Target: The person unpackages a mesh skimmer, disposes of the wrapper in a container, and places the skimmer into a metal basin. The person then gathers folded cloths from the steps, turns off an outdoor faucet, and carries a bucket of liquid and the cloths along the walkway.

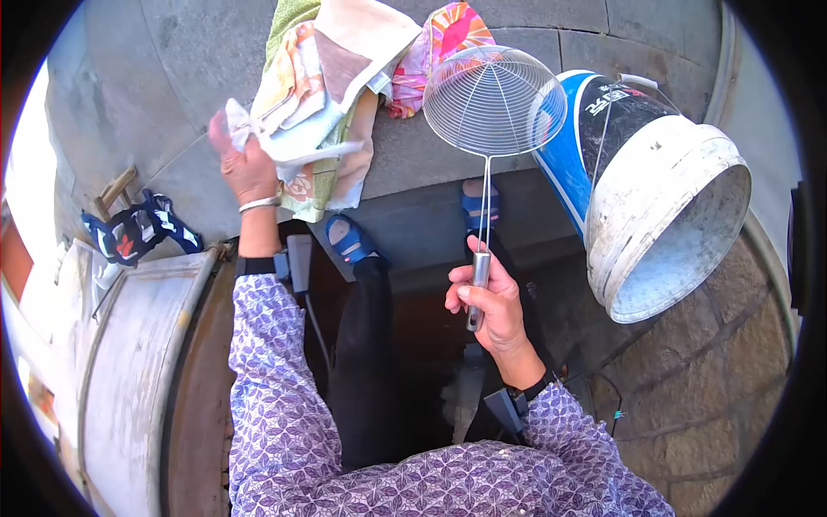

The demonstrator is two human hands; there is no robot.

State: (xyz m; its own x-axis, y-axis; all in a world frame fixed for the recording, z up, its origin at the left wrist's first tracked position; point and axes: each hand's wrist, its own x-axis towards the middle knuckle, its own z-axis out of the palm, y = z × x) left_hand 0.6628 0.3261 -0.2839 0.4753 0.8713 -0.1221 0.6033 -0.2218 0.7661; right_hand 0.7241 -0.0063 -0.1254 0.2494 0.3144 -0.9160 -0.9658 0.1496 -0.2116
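My right hand [491,302] is wrapped round the metal handle of a wire strainer [495,99], whose round mesh bowl points away from me. To the left, my left hand [247,168] grips a white cloth [239,123], its fingers partly blurred. Beside and beneath that hand lies a pile of folded cloths [323,95] in green, cream, pale blue and brown. A pink and orange patterned cloth [452,33] lies between the pile and the strainer's bowl.
A white bucket [663,198] lies on its side at the right, with a blue and black container [586,121] behind it. Blue sandals [349,239] are on my feet. A small stool with dark patterned fabric [142,228] stands at the left, near a pale curved panel [142,345].
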